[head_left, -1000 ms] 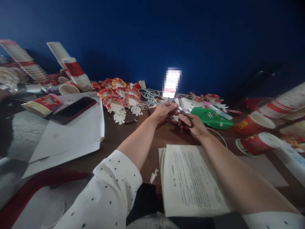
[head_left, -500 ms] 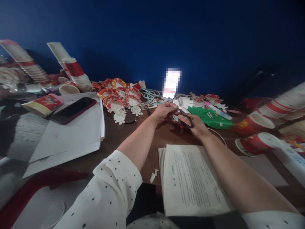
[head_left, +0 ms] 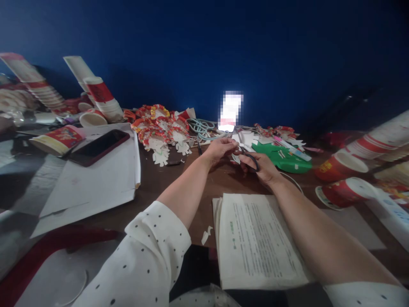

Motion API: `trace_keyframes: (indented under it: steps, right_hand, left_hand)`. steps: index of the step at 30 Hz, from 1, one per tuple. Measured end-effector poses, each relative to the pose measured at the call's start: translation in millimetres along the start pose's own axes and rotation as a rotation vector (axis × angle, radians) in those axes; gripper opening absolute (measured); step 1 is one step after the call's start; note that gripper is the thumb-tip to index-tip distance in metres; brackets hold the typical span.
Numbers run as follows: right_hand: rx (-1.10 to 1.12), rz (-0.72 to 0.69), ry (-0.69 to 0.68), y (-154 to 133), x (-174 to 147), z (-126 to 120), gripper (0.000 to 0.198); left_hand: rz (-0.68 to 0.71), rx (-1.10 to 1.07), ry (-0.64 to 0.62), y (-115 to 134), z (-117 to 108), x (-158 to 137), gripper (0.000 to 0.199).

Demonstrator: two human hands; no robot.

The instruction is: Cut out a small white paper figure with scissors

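Observation:
Near the middle of the table, my right hand (head_left: 262, 168) is closed on a pair of scissors (head_left: 254, 161), with fingers through the black handle loop. The blades point up and left toward my left hand (head_left: 221, 149). That hand's fingers are pinched on a small piece of white paper (head_left: 241, 145), which mostly hides behind the fingertips and blades. Just under both hands a white paper scrap (head_left: 235, 159) shows. Behind them a lit phone (head_left: 230, 111) stands upright, its screen blurred out.
An open book (head_left: 255, 238) lies in front of me. Paper cut-up cup figures (head_left: 159, 128) pile up left, beside a dark phone (head_left: 99, 147) on a white board (head_left: 96, 187). Green paper (head_left: 281, 157) sits right of my hands. Paper cups (head_left: 343, 168) stand at far right.
Both hands stay almost in place. The white paper and the scrap between them have shifted slightly and show a little more.

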State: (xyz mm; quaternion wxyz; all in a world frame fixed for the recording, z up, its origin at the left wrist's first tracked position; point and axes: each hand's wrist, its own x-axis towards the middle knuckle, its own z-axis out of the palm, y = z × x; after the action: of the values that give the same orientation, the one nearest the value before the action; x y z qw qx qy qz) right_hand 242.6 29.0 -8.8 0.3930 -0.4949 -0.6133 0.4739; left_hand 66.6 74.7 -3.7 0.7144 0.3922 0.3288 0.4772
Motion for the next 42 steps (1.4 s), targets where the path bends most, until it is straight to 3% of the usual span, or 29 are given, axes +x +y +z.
trace_keyframes:
  steps: [18,42]
  right_hand:
    - [-0.028,-0.035,0.033,-5.0,-2.8,4.1,0.045]
    - [0.007,0.020,0.009,-4.0,-2.7,3.4,0.050]
  left_hand:
    - [0.023,0.003,-0.027,-5.2,-4.8,6.1,0.019]
    - [0.009,-0.016,-0.042,-6.1,-5.0,6.4,0.016]
